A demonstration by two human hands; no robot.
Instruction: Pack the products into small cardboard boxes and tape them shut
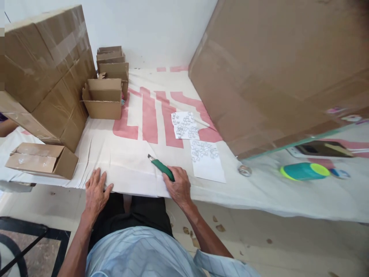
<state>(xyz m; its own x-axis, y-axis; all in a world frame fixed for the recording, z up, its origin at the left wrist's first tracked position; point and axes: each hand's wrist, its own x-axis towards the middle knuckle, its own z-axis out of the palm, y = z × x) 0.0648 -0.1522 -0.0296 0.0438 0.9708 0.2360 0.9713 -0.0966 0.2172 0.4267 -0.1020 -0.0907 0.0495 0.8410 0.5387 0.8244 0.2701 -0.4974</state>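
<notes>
My right hand (179, 185) is closed around a green box cutter (163, 169), near the front edge of the table. A short piece of its blade sticks out, pointing away and to the left. My left hand (96, 191) lies flat on the cloth at the table edge, fingers spread, holding nothing. Just left of it sits a small closed cardboard box (43, 159). To the right of the cutter lie two paper sheets (209, 163) with small drawn shapes, one partly overlapping the other.
Small open cardboard boxes (104, 109) stand in a row at the back left, beside a wall of large taped cartons (57, 69). A big brown panel (273, 77) leans at right. Near it lie a tape roll (245, 170), a teal bottle (304, 171) and a phone (319, 149).
</notes>
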